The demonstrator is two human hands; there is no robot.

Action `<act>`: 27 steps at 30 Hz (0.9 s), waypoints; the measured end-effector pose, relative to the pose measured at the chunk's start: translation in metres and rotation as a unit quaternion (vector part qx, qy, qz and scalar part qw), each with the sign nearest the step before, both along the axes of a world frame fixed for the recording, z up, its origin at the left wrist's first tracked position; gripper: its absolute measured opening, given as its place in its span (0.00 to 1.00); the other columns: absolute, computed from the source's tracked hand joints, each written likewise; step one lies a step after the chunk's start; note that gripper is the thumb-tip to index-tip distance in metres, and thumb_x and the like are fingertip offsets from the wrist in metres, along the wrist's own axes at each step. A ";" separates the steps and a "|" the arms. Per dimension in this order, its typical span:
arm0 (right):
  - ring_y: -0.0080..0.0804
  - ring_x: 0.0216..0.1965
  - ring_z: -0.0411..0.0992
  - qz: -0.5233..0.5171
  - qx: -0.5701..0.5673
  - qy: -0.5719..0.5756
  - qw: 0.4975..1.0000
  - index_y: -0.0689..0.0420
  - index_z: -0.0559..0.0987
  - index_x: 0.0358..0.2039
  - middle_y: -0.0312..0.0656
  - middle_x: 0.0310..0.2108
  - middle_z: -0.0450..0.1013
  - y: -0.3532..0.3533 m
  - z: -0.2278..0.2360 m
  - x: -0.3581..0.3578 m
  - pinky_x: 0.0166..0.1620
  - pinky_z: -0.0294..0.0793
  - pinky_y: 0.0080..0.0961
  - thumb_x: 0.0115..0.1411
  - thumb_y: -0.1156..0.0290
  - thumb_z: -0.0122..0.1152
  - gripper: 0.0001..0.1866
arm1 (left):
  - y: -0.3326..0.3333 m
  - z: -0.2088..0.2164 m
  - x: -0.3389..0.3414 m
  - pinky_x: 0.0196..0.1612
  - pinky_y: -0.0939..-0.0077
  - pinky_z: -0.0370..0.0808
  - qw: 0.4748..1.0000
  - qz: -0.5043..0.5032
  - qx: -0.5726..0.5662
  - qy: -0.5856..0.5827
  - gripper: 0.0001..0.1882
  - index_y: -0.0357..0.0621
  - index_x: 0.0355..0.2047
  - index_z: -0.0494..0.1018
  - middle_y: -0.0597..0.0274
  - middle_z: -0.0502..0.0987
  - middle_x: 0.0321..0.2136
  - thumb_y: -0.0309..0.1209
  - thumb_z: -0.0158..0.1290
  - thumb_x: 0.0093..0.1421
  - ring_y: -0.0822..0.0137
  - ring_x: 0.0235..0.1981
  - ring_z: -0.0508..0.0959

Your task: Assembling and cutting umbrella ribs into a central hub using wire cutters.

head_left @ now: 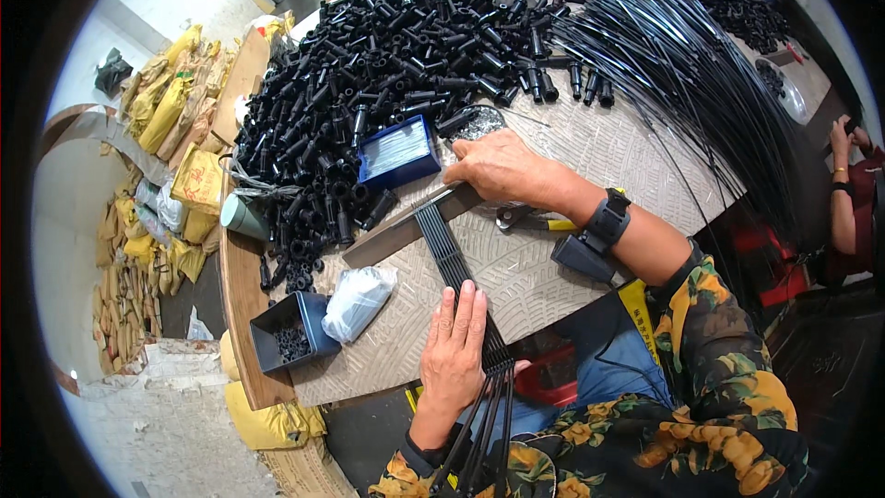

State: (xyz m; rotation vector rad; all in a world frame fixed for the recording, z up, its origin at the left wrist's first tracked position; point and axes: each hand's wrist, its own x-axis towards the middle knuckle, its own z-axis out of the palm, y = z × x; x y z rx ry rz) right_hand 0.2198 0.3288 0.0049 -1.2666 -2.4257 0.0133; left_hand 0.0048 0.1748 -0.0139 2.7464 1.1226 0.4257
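A row of thin black rods (444,249) lies side by side on the table, far ends against a flat dark bar (392,238). My left hand (452,350) lies over their near part, fingers straight and together, with a thumb tip showing at the rods' other side. The loose near ends hang down toward my lap. At the far end of the rods my right hand (502,168) is closed, its fingertips pinched at the bar; what they hold is too small to tell. Beside it are a blue tray (424,166) of thin pale pieces and a heap of small shiny pieces (477,122).
A big pile of black tubular parts (396,65) covers the table's far left. Long black rods (682,65) fan out at right. Pliers (553,223), a black box (583,260), a white bag (358,302) and a dark bin (323,315) lie nearer. Another person's hand (841,143) shows at far right.
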 end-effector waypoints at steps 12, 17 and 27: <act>0.40 0.26 0.72 -0.003 0.022 0.002 1.000 0.47 0.79 0.30 0.41 0.25 0.68 0.004 -0.005 0.003 0.26 0.69 0.35 0.45 0.74 0.54 0.11 | 0.000 0.000 -0.001 0.57 0.55 0.58 1.000 0.004 0.000 0.003 0.49 0.30 0.54 0.59 0.43 0.58 0.56 0.59 0.56 0.42 0.43 0.58 0.57; 0.40 0.26 0.72 0.009 0.025 0.006 1.000 0.47 0.79 0.30 0.41 0.25 0.68 0.000 -0.004 0.000 0.27 0.69 0.34 0.45 0.74 0.55 0.10 | 0.000 -0.001 0.001 0.57 0.53 0.58 1.000 -0.005 -0.001 -0.005 0.49 0.28 0.53 0.59 0.40 0.59 0.55 0.57 0.58 0.41 0.40 0.57 0.57; 0.39 0.27 0.71 0.056 0.028 0.069 0.996 0.51 0.76 0.29 0.39 0.26 0.67 0.009 -0.012 -0.006 0.29 0.68 0.34 0.49 0.74 0.53 0.06 | 0.003 0.000 0.001 0.56 0.52 0.58 1.000 -0.013 0.000 0.001 0.49 0.29 0.54 0.58 0.40 0.59 0.55 0.57 0.57 0.41 0.40 0.57 0.58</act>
